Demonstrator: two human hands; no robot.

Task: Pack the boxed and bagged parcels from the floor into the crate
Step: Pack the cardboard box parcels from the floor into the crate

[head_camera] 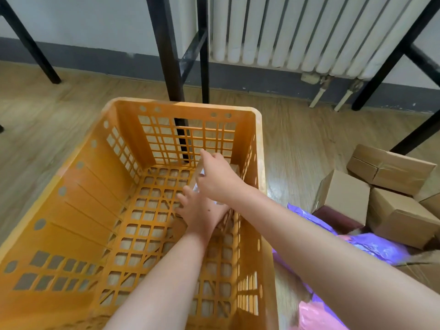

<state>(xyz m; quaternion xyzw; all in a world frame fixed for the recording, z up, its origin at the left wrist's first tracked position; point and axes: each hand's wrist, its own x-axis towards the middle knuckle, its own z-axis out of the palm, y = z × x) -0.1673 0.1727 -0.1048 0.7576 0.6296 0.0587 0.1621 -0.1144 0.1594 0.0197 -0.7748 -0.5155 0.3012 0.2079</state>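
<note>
We are in a plain stockroom or office: wood-look floor [297, 139], grey skirting [95, 60], white radiator [297, 32], black metal table legs [166, 48], and cardboard boxes [390, 167] and mailer bags [381, 248] heaped beside an orange crate [71, 210].

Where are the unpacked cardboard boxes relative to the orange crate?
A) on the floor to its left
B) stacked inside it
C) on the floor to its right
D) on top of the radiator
C: the cardboard boxes lie in a cluster on the wooden floor right of the orange crate, next to a purple bag.
</note>
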